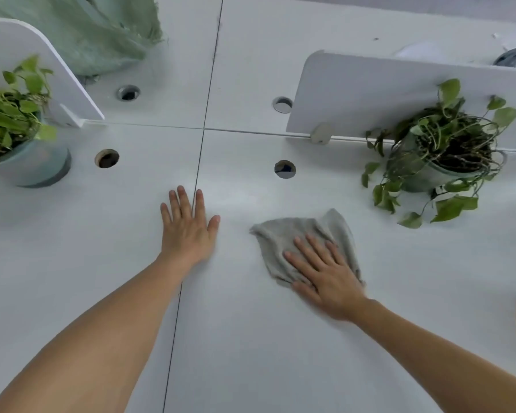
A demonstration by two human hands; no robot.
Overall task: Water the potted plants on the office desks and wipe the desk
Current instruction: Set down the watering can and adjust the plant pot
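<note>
At the far left edge, a leafy left plant (pixel 9 120) in a pale round pot stands on the white desk (pixel 251 338), just in front of a white rounded left screen (pixel 27 64). Behind that screen, on the far side, lies a heap of green fabric (pixel 87 34). Two round cable holes sit right of the pot, a near one (pixel 106 158) and a far one (pixel 128 93).

A dark seam (pixel 200 162) runs from near to far between two desk tops. The left hand (pixel 188 228) lies flat across it, palm down and fingers straight, with its grip released and holding nothing.

To its right, well apart from it, a crumpled grey rag (pixel 283 234) lies on the desk. The right hand (pixel 325 272) presses on the rag's near right part with straight, spread fingers. Its grip is also released, and the palm only bears down on the cloth.

Two more holes (pixel 284 169) (pixel 282 104) lie beyond the rag. Farther right stands a white right screen (pixel 370 93). In front of it the right plant (pixel 441 150) trails vines over its pot onto the desk.
</note>
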